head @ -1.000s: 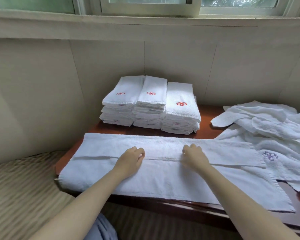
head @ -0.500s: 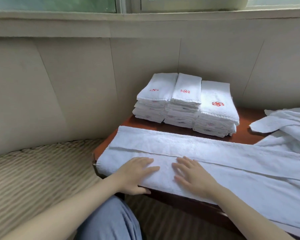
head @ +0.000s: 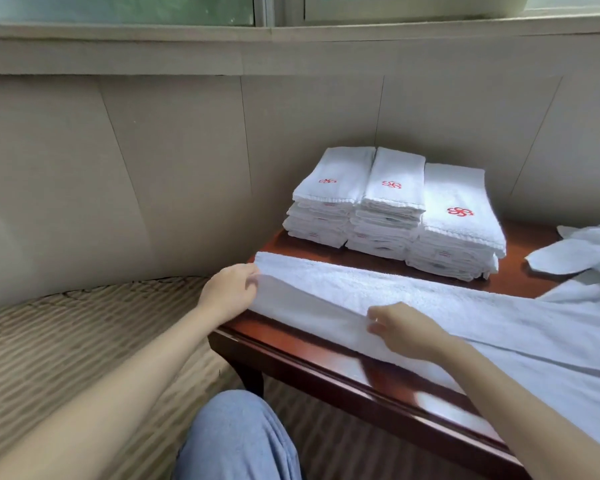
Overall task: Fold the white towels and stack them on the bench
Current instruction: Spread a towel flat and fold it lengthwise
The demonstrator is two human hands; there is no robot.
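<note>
A long white towel [head: 413, 299] lies lengthwise across the dark red wooden bench [head: 326, 372], folded into a narrow strip. My left hand [head: 227, 292] grips the towel's left end at the bench corner. My right hand [head: 400, 330] pinches the near folded edge a little further right, lifting it off the bench. Behind the towel, three stacks of folded white towels [head: 395, 209] with red flower logos stand side by side against the wall.
Unfolded white towels [head: 582, 258] are heaped at the right end of the bench. A beige panelled wall and a window sill run behind. Striped carpet [head: 66, 341] lies to the left, and my knee in blue jeans [head: 236, 438] is below.
Both hands went from lying flat on the towel to gripping it; the left slid to the towel's left end. The near edge is lifted, baring bench wood. The view swung left.
</note>
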